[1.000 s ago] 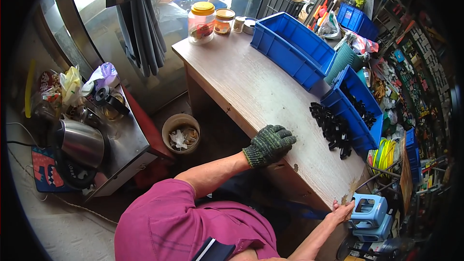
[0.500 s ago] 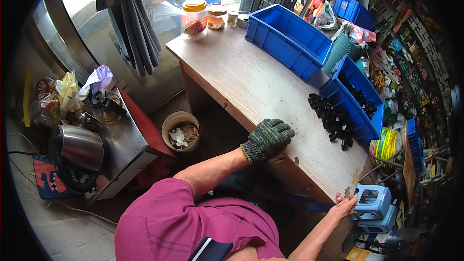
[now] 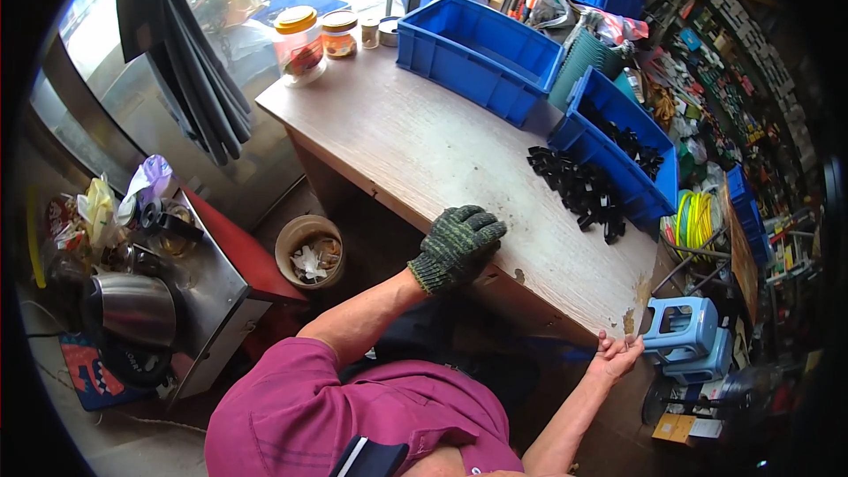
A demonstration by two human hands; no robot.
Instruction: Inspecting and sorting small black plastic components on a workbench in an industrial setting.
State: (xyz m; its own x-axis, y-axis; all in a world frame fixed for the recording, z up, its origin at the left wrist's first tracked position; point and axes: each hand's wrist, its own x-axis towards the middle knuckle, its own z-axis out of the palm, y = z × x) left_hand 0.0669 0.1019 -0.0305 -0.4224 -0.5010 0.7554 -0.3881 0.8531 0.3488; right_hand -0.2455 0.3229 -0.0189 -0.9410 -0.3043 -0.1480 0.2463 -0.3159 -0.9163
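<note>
1. Left hand is in a dark green speckled knit glove, resting at the near edge of the bench. Fingers are close together and bent over. Can't tell if anything's tucked under the palm, that side's hidden.
2. Right hand is bare, out by the bench's near right corner where the surface is chipped. Fingers are loosely curled and a bit apart. Too small to tell if it's actually touching the corner.
3. Bench itself runs from the window side down to that chipped corner, right in front of the person. Pale woodgrain top, some worn spots.
4. Pile of small black parts sits on the bench, beyond the gloved hand and well apart from it, right up beside a blue bin with more of the same inside.
5. Bigger blue crate is further back, near a yellow-lidded jar and an orange-toned jar. Red shows on the yellow-lidded one; label or contents, can't say.
6. As for writing: the steel kettle off to the left has pale lettering on its black part. Cardboard box at lower right has a white patch beside it, too small to make out.
</note>
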